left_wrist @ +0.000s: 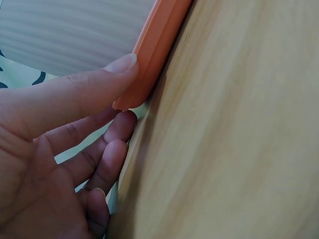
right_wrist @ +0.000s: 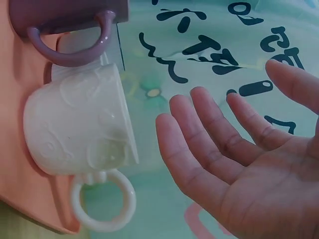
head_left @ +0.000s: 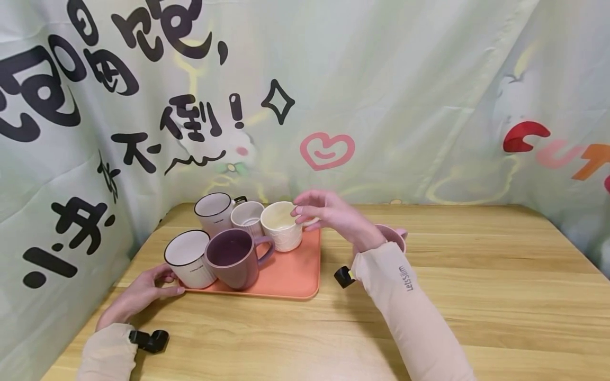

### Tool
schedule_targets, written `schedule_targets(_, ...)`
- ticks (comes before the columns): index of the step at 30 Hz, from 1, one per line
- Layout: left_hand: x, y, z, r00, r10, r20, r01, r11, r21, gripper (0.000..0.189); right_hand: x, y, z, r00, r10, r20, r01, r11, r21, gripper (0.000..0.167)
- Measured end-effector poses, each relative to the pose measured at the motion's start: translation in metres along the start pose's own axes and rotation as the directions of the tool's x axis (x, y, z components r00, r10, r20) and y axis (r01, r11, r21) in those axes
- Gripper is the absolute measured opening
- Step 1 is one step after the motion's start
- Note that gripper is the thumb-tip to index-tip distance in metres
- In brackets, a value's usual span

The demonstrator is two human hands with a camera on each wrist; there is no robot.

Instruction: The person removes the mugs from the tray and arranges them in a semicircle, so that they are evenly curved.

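An orange tray carries several mugs. At its near left corner my left hand grips the edge, the thumb on the rim and curled fingertips against the corner. Close to that hand stands a white mug with a black rim. Beside it is a purple mug, its handle pointing right. My right hand is above the cream embossed mug, fingers spread and holding nothing. In the right wrist view a gap separates the fingers from the cream mug, whose ring handle shows.
Behind on the tray are another black-rimmed mug and a ribbed pale mug. A pink mug sits on the wooden table right of the tray, partly hidden by my right wrist. A printed curtain hangs behind the table.
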State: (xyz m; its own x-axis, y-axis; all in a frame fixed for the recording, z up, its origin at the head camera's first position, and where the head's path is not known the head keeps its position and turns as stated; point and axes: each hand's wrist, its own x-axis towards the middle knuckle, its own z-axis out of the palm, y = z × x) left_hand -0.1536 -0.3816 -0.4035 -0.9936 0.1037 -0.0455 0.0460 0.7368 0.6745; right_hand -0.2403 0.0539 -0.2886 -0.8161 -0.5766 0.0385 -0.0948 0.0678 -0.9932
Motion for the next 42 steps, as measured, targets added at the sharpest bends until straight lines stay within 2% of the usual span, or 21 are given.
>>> schedule_targets(11, -0.001, 0.003, 0.0, 1.0, -0.002, -0.001, 0.002, 1.0, 0.001, 0.044, 0.005, 0.009, 0.015, 0.999, 0.02, 0.025, -0.021, 1.0, 0.005, 0.029)
schedule_targets(17, -0.001, 0.003, 0.001, 1.0, 0.001, -0.001, -0.001, 1.0, -0.005, 0.043, 0.007, 0.016, 0.023, 0.998, 0.041, 0.043, -0.042, 0.999, 0.016, 0.034)
schedule_targets(30, -0.001, 0.003, 0.0, 1.0, -0.008, -0.002, 0.008, 1.0, -0.002, 0.046, 0.013, 0.027, 0.039, 0.996, 0.033, 0.079, -0.036, 0.998, 0.047, 0.034)
schedule_targets(42, -0.001, 0.002, 0.0, 1.0, -0.006, 0.014, 0.006, 1.0, -0.017, 0.046, 0.016, 0.038, 0.047, 0.993, 0.037, 0.111, -0.038, 0.999, 0.002, 0.033)
